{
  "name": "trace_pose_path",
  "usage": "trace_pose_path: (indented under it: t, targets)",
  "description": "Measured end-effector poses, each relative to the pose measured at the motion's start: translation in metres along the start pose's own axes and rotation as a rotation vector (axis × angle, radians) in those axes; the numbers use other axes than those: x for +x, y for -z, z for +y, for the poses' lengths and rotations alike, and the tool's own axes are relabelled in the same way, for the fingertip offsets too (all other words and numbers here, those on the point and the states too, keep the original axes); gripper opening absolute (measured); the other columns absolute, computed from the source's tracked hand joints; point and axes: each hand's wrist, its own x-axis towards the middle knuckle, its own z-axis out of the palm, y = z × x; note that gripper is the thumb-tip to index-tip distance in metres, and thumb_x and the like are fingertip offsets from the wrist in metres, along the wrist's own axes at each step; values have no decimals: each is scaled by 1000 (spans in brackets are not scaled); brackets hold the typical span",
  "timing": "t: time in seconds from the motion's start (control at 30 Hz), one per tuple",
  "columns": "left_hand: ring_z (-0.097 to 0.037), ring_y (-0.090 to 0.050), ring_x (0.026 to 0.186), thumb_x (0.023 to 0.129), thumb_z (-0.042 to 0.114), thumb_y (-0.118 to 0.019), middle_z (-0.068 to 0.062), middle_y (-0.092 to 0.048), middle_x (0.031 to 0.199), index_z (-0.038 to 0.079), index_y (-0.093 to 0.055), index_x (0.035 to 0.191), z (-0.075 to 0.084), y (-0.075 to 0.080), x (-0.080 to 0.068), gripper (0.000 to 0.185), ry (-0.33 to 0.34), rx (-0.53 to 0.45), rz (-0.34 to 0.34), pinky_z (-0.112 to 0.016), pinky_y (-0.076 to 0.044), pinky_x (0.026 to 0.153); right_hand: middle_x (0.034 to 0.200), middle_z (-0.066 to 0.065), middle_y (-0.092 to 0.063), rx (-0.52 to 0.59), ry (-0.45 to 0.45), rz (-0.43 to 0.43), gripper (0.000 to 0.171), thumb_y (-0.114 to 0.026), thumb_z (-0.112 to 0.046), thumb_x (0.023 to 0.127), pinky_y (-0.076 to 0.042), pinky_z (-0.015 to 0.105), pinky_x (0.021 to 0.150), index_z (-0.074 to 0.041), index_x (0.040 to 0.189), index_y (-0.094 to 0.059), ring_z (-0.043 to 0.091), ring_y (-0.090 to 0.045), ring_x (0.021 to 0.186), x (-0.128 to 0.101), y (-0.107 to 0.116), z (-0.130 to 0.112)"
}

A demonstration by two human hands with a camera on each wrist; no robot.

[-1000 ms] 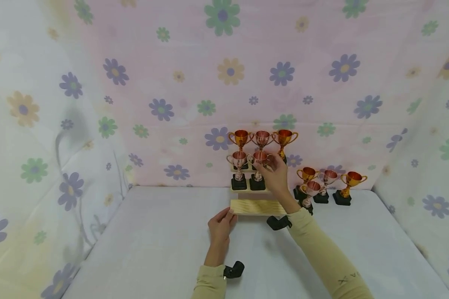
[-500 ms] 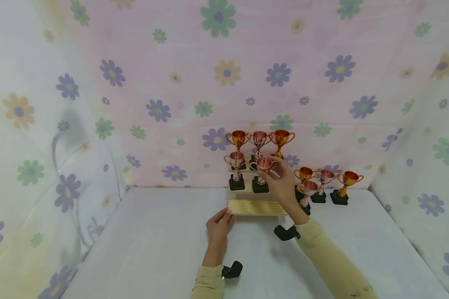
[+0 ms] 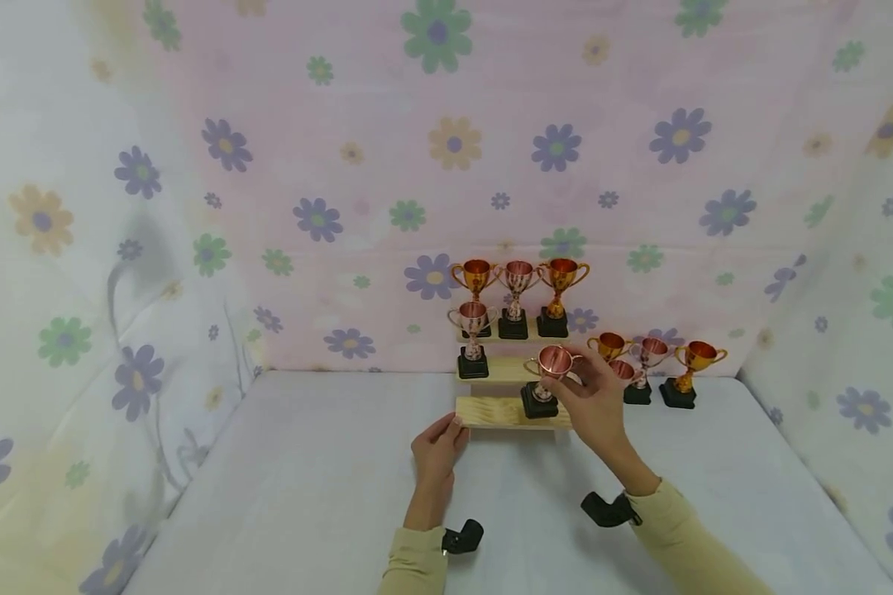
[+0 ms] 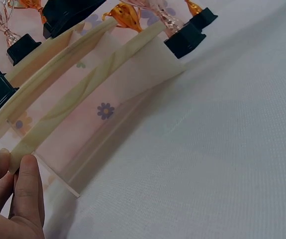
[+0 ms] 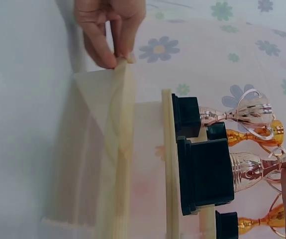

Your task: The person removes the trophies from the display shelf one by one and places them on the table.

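Rose-copper trophy (image 3: 549,368) on a black base, gold and rose-copper trophies (image 3: 519,289) behind at 12 o'clock; pale wooden stepped stand (image 3: 506,411); white tablecloth (image 3: 305,479); pink backdrop (image 3: 446,165) printed with purple, green and yellow flowers; cream sleeves (image 3: 417,562).

My left hand (image 3: 437,442) lies forward with fingers extended, fingertips (image 4: 27,172) pressed together. My right hand (image 3: 595,402) is raised, fingers curled in a pinch, with my pale yellow sleeve (image 3: 695,541) trailing back.
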Motion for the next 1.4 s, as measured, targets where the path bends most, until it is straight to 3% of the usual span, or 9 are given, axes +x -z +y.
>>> trace_pose_path:
  t: [0.13, 0.27, 0.53, 0.7, 1.07, 1.23, 1.4]
  targets:
    - [-12, -70, 81, 96, -7, -64, -19, -68, 104, -18, -63, 121, 2, 1, 0, 28, -2, 2, 18, -26, -63, 80, 119, -10, -65, -48, 5, -39, 54, -74, 20, 80, -58, 20, 88, 12, 129, -56, 4, -67, 105, -12, 20, -3]
    - [-12, -69, 82, 96, -6, -64, -19, -68, 105, -18, -63, 121, 6, 2, -1, 28, -15, 9, 25, -26, -63, 79, 120, -11, -63, -105, -28, -14, 55, -75, 22, 78, -58, 18, 87, 10, 129, -58, 2, -66, 105, -23, 37, -5]
    - [-13, -69, 85, 97, -5, -64, -22, -67, 109, -18, -62, 122, 3, 0, 0, 29, -2, 9, 25, -26, -63, 81, 122, -15, -61, -178, -187, -4, 53, -73, 17, 84, -56, 14, 86, 8, 133, -55, -5, -62, 110, -54, 73, -2]
    - [-12, -69, 83, 96, -5, -64, -16, -68, 104, -18, -62, 122, -2, 0, 1, 29, 6, -7, 5, -30, -63, 85, 123, -18, -62, -151, -258, -36, 52, -73, 13, 86, -56, 13, 85, 9, 134, -53, -6, -62, 111, -67, 101, 5]
    - [-12, -70, 83, 96, -5, -64, -20, -68, 106, -19, -62, 122, -2, -3, -1, 29, -15, -6, 2, -31, -63, 86, 121, -23, -60, -221, -343, -80, 48, -75, 4, 89, -54, 7, 83, 3, 134, -55, -13, -58, 109, -61, 155, 24]
    - [-12, -70, 83, 96, -5, -64, -23, -68, 109, -18, -62, 122, -1, -3, -2, 29, -10, 4, 19, -27, -63, 82, 123, -28, -53, -297, -415, -87, 51, -75, -10, 93, -53, 6, 82, 0, 138, -53, -18, -53, 107, -52, 173, 38]
    - [-14, -70, 86, 97, -5, -63, -27, -67, 114, -18, -62, 122, -1, -4, -4, 29, -15, 14, 25, -25, -63, 81, 121, -25, -50, -354, -489, -80, 60, -75, -25, 95, -53, 5, 81, -1, 143, -48, -19, -49, 104, -41, 182, 52]
